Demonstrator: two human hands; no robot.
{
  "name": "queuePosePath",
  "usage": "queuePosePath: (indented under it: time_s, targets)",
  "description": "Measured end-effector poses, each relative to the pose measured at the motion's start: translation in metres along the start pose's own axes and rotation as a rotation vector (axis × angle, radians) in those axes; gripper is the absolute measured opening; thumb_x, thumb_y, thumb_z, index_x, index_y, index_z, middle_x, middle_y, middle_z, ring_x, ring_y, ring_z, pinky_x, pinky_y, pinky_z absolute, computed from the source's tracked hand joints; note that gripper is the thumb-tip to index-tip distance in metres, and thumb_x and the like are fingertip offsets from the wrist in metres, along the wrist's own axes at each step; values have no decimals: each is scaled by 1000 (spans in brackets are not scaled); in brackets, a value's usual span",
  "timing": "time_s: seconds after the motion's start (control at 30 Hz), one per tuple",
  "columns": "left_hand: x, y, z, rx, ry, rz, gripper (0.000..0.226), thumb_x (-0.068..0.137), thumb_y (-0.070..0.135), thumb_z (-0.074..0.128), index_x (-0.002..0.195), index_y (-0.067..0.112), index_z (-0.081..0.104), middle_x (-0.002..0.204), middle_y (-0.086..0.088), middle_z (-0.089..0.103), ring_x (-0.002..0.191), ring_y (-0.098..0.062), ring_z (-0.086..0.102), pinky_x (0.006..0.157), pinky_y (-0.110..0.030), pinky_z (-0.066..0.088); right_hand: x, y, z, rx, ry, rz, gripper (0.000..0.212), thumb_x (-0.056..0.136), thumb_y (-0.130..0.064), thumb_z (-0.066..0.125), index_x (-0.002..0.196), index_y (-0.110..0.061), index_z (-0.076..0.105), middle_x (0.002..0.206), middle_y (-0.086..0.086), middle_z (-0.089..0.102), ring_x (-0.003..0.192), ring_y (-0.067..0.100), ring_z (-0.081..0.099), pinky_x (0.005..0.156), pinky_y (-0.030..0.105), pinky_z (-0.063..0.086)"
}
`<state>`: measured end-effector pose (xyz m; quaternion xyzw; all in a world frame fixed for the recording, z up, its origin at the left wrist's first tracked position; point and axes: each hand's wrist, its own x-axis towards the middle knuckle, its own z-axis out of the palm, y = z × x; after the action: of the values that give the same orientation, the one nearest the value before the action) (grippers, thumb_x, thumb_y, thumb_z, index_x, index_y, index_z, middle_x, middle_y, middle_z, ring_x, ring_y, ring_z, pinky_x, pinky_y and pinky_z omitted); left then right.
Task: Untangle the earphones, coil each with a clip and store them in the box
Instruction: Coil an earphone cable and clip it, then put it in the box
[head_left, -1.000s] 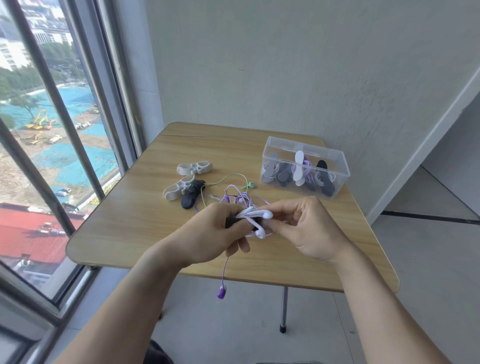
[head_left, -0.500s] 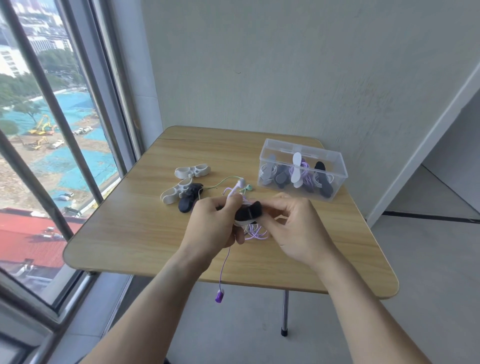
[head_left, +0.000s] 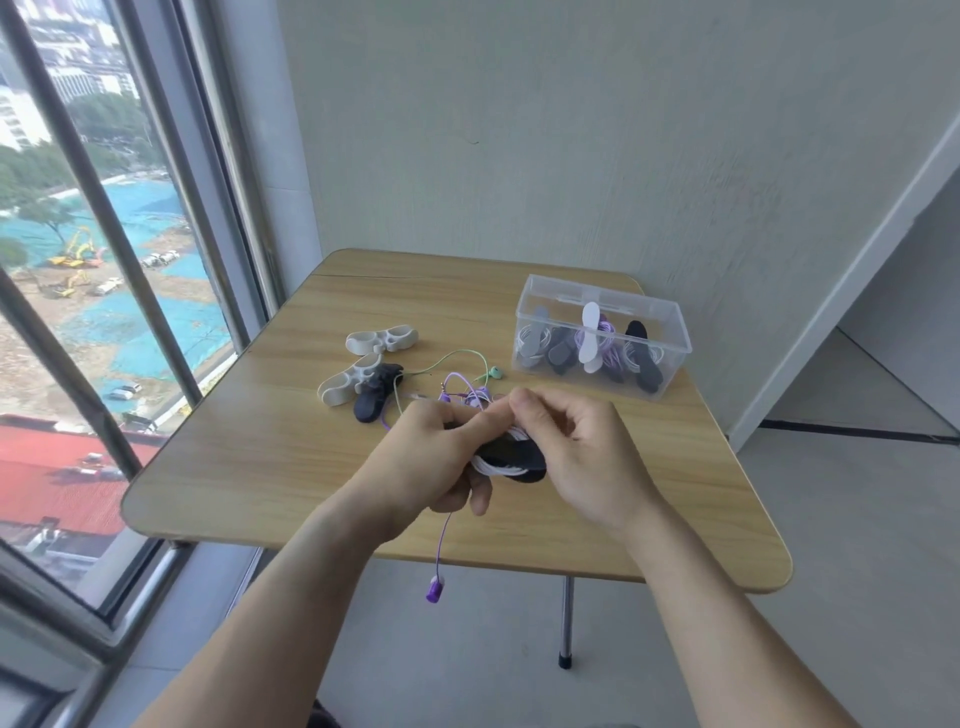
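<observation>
Item: white earphone coil, now wound tight and seated in a black clip; half a second ago the clip stood upright and loose between the fingers.
Location: above the tabletop, near side of the clear box.
Grip: left hand clamped on the bundle; right hand pinching the clip closed.
Status: judged nearly ready for boxing.
Outstanding: purple earphones and green earphones lie tangled left of the box, beside spare clips.
</observation>
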<state>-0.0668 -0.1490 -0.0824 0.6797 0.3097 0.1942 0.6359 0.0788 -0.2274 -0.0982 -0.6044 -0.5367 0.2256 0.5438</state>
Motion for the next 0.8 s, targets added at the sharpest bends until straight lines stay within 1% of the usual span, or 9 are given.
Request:
queuePosePath:
  time_s: [0.07,0.17,0.3,0.4,0.47,0.53,0.63,0.7,0.8]
  targets:
    - [2,-1,1,-75,62,15,47,102,41,48,79,4,66,51,-23,54,37,-17,24,41,-19,19,0,2,1,-78,90,-57,35,101,-43,53,91,-19,77,75,5,73,75,29,67,70,46,55]
    - [5,-2,5,-186,176,38,44,104,32,44,83,-3,61,48,-23,53,42,-19,29,42,-21,18,2,3,2,-140,186,-95,50,98,-52,51,80,-11,73,67,19,64,63,31,58,60,48,49]
    - [7,-2,11,-263,260,48,31,100,17,45,76,1,58,50,-23,53,52,-31,36,41,-22,20,3,3,6,-184,209,-74,49,98,-47,51,68,-9,65,59,16,53,56,24,43,54,42,41]
    - [7,-2,12,-266,275,57,30,98,16,48,76,-1,59,51,-23,56,41,-26,37,42,-27,28,3,3,8,-284,238,-89,49,100,-40,51,65,-7,57,56,12,47,57,23,41,55,40,39]
    - [7,-2,12,-283,311,69,30,97,13,48,75,-2,60,52,-23,57,40,-25,39,42,-27,31,3,4,9,-314,262,-117,48,102,-38,51,68,-5,60,58,8,51,58,20,44,58,39,41]
    - [9,-2,12,-325,369,74,29,96,11,48,75,-3,62,53,-21,57,42,-25,41,42,-26,31,3,4,12,-203,256,-73,44,102,-39,50,78,-9,71,68,10,62,59,17,50,61,37,46]
    - [10,1,11,-412,410,32,36,94,11,49,63,3,67,53,-19,55,45,-23,39,43,-25,28,3,-4,16,204,205,149,27,103,-26,54,93,-17,78,83,22,70,61,20,53,60,36,45]
    - [9,4,11,-507,418,-16,46,92,9,51,48,11,64,53,-15,56,43,-23,41,40,-23,28,5,-7,13,421,170,276,16,96,-18,63,94,-14,78,90,14,74,71,22,55,62,30,45]
    - [9,7,10,-638,411,-76,33,92,5,49,60,7,56,54,-9,58,40,-19,46,38,-22,32,5,-8,7,643,107,363,21,77,-19,71,96,-11,77,93,7,74,79,20,58,63,25,46]
